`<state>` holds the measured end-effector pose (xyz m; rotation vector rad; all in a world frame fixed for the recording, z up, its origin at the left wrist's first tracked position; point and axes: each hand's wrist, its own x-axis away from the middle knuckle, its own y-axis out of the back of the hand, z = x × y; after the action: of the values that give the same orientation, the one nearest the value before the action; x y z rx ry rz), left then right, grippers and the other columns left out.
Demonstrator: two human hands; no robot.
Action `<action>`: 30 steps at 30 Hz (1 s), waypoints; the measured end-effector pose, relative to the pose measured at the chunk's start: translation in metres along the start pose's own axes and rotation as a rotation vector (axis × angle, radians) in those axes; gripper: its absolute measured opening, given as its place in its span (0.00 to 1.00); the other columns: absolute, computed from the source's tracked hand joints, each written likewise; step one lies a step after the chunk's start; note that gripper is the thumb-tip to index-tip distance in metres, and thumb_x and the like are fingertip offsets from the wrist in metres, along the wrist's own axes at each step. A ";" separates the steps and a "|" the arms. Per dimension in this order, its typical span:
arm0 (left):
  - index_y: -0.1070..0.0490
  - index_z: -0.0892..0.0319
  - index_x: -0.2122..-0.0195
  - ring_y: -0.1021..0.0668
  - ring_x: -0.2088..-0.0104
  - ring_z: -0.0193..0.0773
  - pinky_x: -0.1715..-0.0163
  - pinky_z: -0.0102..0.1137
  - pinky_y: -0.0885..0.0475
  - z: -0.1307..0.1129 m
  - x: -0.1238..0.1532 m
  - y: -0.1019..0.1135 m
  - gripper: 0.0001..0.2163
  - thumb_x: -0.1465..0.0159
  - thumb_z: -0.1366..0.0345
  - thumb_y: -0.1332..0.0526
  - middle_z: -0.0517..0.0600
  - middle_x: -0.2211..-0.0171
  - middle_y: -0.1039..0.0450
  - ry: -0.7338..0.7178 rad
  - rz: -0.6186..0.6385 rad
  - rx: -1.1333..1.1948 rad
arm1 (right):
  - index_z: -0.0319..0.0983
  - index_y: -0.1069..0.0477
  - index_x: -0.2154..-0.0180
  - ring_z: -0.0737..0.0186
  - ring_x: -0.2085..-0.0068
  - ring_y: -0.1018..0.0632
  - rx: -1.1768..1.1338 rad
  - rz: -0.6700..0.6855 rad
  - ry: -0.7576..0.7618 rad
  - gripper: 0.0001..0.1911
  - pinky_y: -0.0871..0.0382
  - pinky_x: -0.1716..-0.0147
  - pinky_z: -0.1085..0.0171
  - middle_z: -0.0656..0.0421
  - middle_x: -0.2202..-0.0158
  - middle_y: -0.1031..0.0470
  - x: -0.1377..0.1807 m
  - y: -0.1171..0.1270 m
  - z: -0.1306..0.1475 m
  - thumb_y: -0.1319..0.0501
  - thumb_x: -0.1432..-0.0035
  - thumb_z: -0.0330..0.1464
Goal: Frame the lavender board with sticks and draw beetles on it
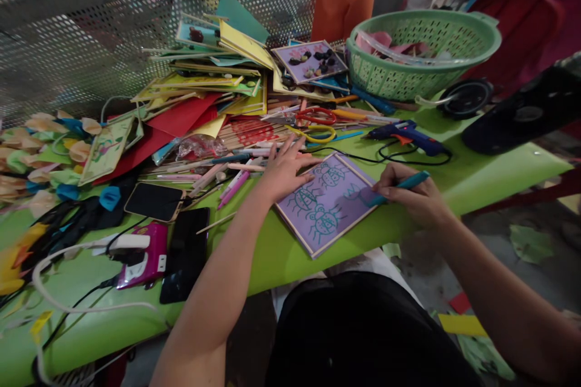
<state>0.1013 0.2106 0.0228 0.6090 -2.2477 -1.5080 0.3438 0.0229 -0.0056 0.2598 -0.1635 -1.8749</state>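
A purple card (342, 213) edged with thin wooden sticks lies tilted near the front edge of the green table. Green line drawings of several bug-like creatures (325, 221) cover its left and middle parts. My right hand (411, 196) is closed around a teal marker (408, 182), whose tip end is at the card's right side beside a partial green outline. With fingers spread, my left hand (288, 172) rests across the card's upper left edge and the pens beyond it. It grips nothing that I can see.
Behind the card lie yellow-handled scissors (318, 133), a blue glue gun (411, 135) with its cord, and many sticks. A green basket (424, 81) stands at the back right. On the left are a phone (154, 201), a pink power strip (143, 254) and cables.
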 end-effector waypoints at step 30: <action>0.26 0.41 0.34 0.58 0.20 0.52 0.24 0.60 0.65 -0.005 0.001 0.005 0.21 0.29 0.58 0.36 0.45 0.20 0.56 0.024 0.026 0.011 | 0.45 0.23 0.71 0.57 0.72 0.25 0.091 0.136 0.011 0.19 0.32 0.72 0.59 0.59 0.74 0.23 -0.002 -0.004 0.012 0.25 0.47 0.52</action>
<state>0.1018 0.2080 0.0291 0.5959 -2.2392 -1.4692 0.3376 0.0263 0.0052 0.3141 -0.2530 -1.7331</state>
